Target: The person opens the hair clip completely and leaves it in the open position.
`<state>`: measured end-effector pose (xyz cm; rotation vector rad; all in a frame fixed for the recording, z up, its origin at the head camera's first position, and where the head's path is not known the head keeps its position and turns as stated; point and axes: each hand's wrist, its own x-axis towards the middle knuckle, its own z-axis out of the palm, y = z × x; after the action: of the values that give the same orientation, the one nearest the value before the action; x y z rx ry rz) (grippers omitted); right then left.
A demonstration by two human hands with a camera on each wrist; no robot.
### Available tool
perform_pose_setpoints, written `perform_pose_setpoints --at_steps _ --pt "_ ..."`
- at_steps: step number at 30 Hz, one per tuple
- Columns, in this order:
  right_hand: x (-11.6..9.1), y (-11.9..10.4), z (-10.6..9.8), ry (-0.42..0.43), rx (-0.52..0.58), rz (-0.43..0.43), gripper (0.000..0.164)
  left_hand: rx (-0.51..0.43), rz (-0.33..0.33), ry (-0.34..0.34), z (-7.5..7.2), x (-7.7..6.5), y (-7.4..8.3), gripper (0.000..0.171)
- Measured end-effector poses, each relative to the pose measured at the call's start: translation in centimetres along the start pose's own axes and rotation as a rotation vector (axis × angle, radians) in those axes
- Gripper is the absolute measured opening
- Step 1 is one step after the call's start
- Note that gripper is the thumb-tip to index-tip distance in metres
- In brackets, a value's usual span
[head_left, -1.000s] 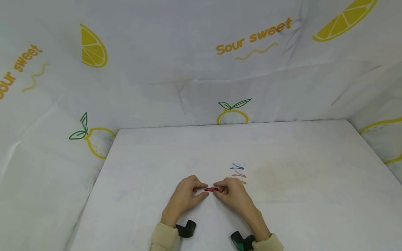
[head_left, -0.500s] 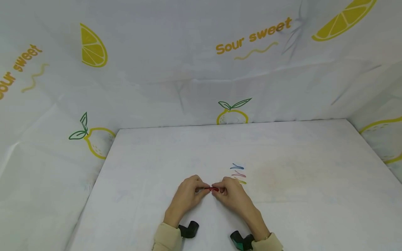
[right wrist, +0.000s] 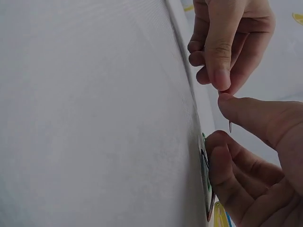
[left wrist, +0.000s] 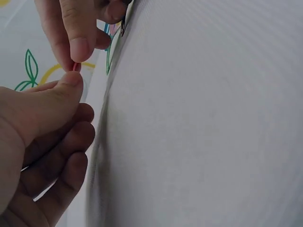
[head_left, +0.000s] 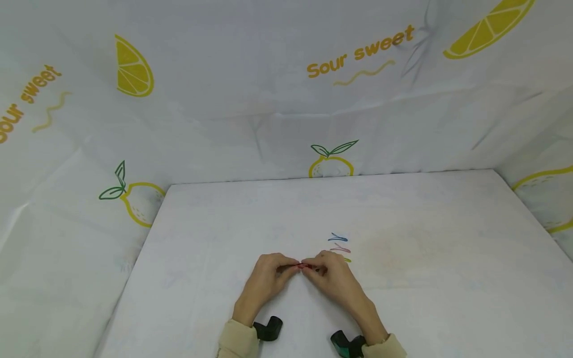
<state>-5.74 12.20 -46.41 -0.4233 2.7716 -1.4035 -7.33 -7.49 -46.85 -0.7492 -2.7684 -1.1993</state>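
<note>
A small red snap hair clip [head_left: 302, 266] is pinched between both hands over the middle of the table, mostly covered by fingertips. My left hand [head_left: 267, 279] grips its left end between thumb and index finger. From the other side, my right hand [head_left: 334, 278] pinches the right end the same way. A thin edge of the clip [right wrist: 230, 126] sticks out past the right thumb in the right wrist view. Just beyond the right hand lie a blue hair clip [head_left: 337, 237], a pink hair clip [head_left: 341, 248] and a yellow-green hair clip [head_left: 347, 260], partly hidden by that hand.
The white table [head_left: 215, 219] meets a lemon-print cloth [head_left: 250, 134] at the back and sides. Black wrist-worn devices [head_left: 269, 329] sit at both cuffs. A dark thin curved piece [right wrist: 211, 204] shows beneath the right fingers, beside the yellow clip [right wrist: 218, 215].
My left fingers have closed onto the red hair clip's left end, and the hands have come together. The clip has shifted slightly away from me. The other clips have stayed put.
</note>
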Motion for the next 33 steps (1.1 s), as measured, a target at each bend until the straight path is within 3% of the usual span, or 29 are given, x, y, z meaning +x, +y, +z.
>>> perform_pose_setpoints --at_steps 7,16,33 --pt "0.14 0.34 -0.07 0.018 0.091 -0.053 0.016 -0.018 0.063 0.065 -0.12 0.22 0.19 0.011" --pt "0.38 0.46 0.02 0.147 0.142 -0.144 0.011 -0.049 0.136 0.093 -0.33 0.29 0.22 0.012" --pt "0.60 0.17 0.32 0.208 0.169 -0.100 0.018 -0.060 0.170 0.095 -0.15 0.64 0.49 0.010"
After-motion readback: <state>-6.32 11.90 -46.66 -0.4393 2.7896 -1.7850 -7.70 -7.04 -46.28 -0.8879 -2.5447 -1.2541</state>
